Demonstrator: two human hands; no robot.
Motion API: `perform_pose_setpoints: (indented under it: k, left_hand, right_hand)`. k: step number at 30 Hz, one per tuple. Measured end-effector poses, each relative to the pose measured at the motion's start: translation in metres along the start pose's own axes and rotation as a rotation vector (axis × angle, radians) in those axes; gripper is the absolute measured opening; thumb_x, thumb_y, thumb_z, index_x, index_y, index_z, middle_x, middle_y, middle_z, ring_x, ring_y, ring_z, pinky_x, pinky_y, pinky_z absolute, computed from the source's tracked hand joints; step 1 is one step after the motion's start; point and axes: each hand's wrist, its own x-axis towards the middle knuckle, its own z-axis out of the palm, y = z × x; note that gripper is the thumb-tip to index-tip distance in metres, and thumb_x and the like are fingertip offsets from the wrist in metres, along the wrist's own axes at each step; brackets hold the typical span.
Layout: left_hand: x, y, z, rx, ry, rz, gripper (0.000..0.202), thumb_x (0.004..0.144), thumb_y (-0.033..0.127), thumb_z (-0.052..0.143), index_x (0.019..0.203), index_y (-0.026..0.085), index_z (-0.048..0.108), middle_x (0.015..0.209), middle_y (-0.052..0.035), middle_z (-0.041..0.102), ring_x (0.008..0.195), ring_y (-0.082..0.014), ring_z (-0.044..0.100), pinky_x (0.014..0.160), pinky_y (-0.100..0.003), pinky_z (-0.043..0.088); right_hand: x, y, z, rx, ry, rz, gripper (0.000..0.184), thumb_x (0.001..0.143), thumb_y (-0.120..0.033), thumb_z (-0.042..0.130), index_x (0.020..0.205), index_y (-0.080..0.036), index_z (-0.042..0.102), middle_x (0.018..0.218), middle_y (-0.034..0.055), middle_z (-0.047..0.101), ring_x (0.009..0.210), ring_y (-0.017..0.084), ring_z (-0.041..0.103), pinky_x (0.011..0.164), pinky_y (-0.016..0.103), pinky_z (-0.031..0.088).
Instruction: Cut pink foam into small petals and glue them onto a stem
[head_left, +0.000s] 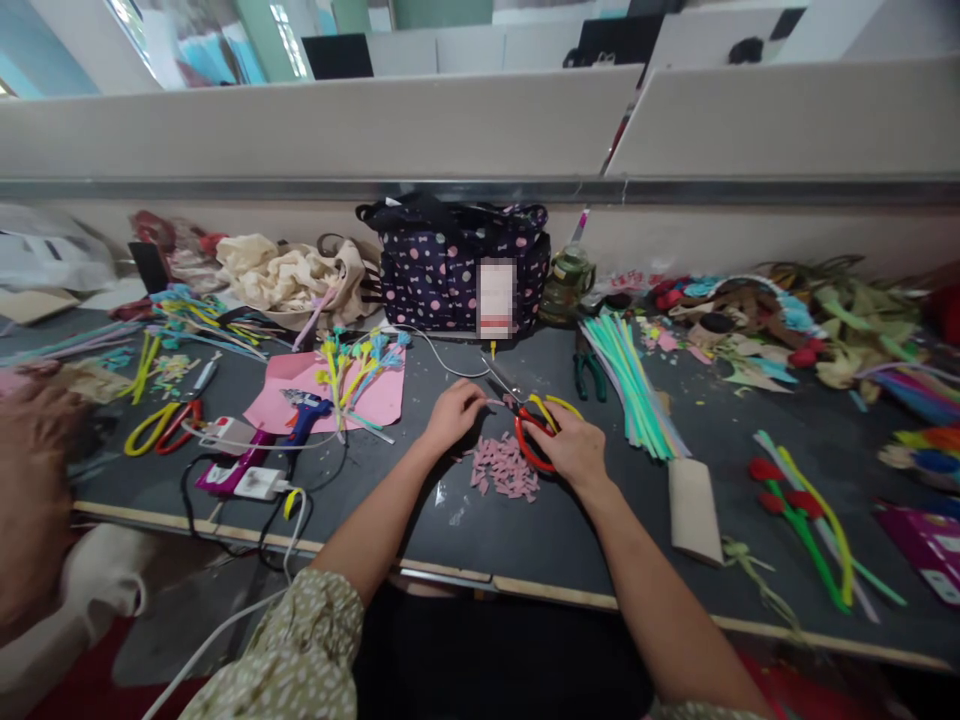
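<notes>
My right hand [571, 447] is closed around the red and yellow handles of a pair of scissors [529, 414], whose blades point up and left. My left hand [452, 413] pinches a small pink strip [494, 403] right at the blades. Below the two hands lies a pile of short pink cut pieces [505, 468] on the dark grey table [525, 540].
A bundle of green pipe cleaners [634, 385], green pliers [589, 372] and a cardboard tube [693, 508] lie to the right. A dotted bag [450, 262] stands behind. A blue glue gun [304, 415], pink paper and cables lie left. Another person's hand [30, 470] is at the far left.
</notes>
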Motion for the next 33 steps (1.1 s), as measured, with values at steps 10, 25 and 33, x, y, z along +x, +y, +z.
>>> perform_pose_setpoints:
  k: [10,25,33]
  left_hand:
    - [0.008,-0.01,-0.012,-1.008,0.282,-0.496,0.029,0.064,0.034,0.077,0.078,0.014,0.06,0.07,0.0014,0.057,0.048,-0.0042,0.046,0.047,-0.018,0.037]
    - [0.009,-0.011,-0.015,-1.195,0.271,-0.57,0.028,0.061,0.026,0.081,0.079,0.012,0.063,0.078,-0.002,0.065,0.056,-0.005,0.055,0.05,-0.016,0.045]
    - [0.01,-0.01,-0.02,-1.263,0.314,-0.605,0.028,0.06,0.022,0.081,0.079,0.012,0.063,0.074,-0.0012,0.066,0.052,-0.0037,0.052,0.048,-0.016,0.043]
  right_hand:
    - [-0.003,0.0,-0.001,0.123,0.047,-0.194,0.047,0.082,-0.053,0.058,0.114,-0.018,0.066,0.104,0.0076,0.072,0.09,0.022,0.068,0.079,0.033,0.052]
    - [-0.004,0.0,0.0,0.075,0.02,-0.253,0.048,0.083,-0.053,0.056,0.115,-0.018,0.064,0.104,0.0072,0.072,0.089,0.022,0.068,0.075,0.032,0.051]
    - [-0.004,-0.001,-0.001,0.073,0.048,-0.239,0.047,0.083,-0.053,0.057,0.113,-0.018,0.065,0.1,0.0064,0.072,0.085,0.021,0.068,0.073,0.03,0.05]
